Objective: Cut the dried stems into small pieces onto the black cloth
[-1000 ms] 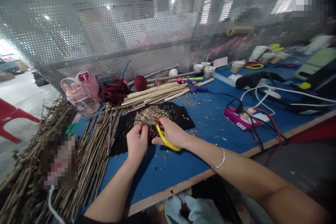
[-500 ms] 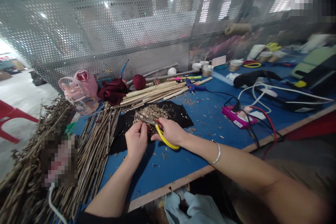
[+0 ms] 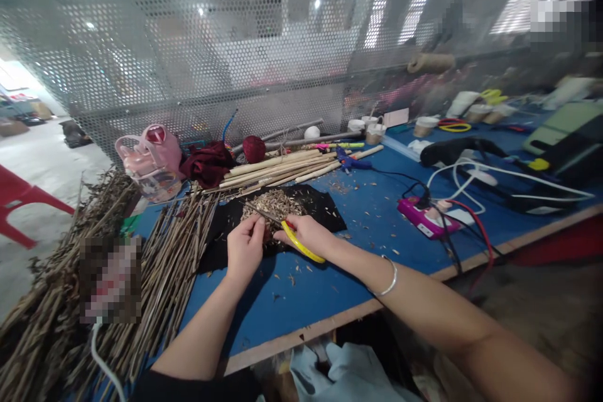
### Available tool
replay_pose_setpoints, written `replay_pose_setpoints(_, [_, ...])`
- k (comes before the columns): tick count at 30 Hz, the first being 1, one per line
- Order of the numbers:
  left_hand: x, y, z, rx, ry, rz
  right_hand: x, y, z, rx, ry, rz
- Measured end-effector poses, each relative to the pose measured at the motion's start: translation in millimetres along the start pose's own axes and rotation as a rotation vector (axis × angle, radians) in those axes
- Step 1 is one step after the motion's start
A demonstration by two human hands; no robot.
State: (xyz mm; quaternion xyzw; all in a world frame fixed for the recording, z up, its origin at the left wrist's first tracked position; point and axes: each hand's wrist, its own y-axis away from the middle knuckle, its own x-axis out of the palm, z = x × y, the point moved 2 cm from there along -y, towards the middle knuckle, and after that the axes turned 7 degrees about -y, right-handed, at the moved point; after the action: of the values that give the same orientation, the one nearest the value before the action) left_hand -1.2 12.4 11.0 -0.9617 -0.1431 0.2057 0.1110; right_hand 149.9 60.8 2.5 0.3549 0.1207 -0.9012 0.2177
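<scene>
My right hand is wrapped round the yellow-handled scissors, whose dark blades point left over a heap of chopped dry stalk bits. Close beside the blades, my left hand is closed in a pinch at the near edge of the heap. What its fingers hold is too small to make out. Under the heap lies a black cloth. Long dry stalks lie in a bundle to the left of the cloth.
Pale peeled sticks, a blue glue gun and a dark red yarn ball lie behind the cloth. A pink bottle stands back left. On the right are a purple power strip and cables. A perforated metal screen borders the back.
The whole view has shifted slightly. The scissor blades look closer together than before. Both hands keep nearly the same place at the heap.
</scene>
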Motion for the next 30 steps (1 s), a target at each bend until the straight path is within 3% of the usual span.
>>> replay_pose_setpoints(5, [1.1,1,2,-0.014,-0.107,-0.051,-1,2,6,0.047,0.156,-0.007])
replay_pose_setpoints(9, [4.1,0,2,-0.011,-0.098,0.009,-3,3,11,0.023,0.285,-0.035])
replay_pose_setpoints(16, [4.6,0,5,-0.075,-0.024,0.033,-2,1,7,0.089,0.252,0.031])
replay_pose_setpoints(23, [5.3,-7,8,-0.279,0.400,0.017,-13,1,6,0.050,0.273,0.057])
replay_pose_setpoints(30, [10.2,-6,12,-0.304,0.569,0.150,-16,5,9,-0.050,0.116,0.081])
